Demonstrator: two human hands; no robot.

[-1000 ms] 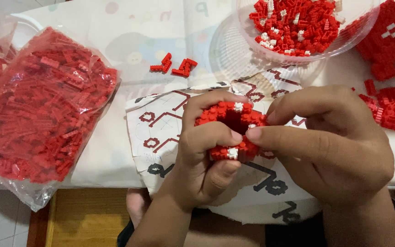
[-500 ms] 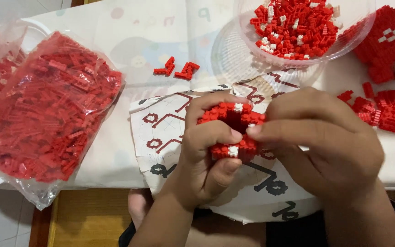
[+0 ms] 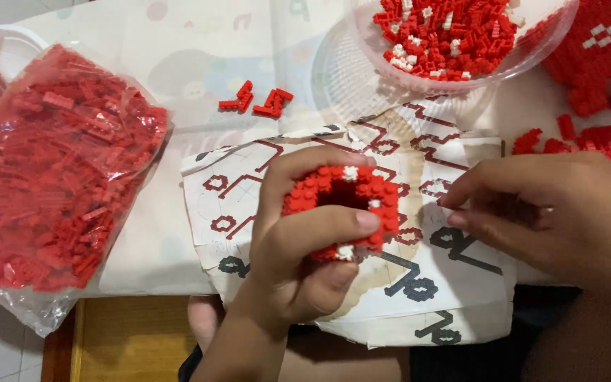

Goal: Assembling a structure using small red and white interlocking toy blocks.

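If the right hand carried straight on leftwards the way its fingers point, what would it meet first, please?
Probably the hollow red-and-white brick model held in the left hand; the right hand points at it across a gap above the patterned paper sheet, though depth is unclear.

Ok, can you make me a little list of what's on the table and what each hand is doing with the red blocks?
left hand: grips a small hollow red block model with white dots
right hand: beside the model, not touching it, fingertips pinched
under the hands: white paper sheet with red and black line drawings
far left: clear plastic bag full of red blocks
top: clear plastic bowl of red and white blocks
top right: large built red block piece
middle: two loose red block bits
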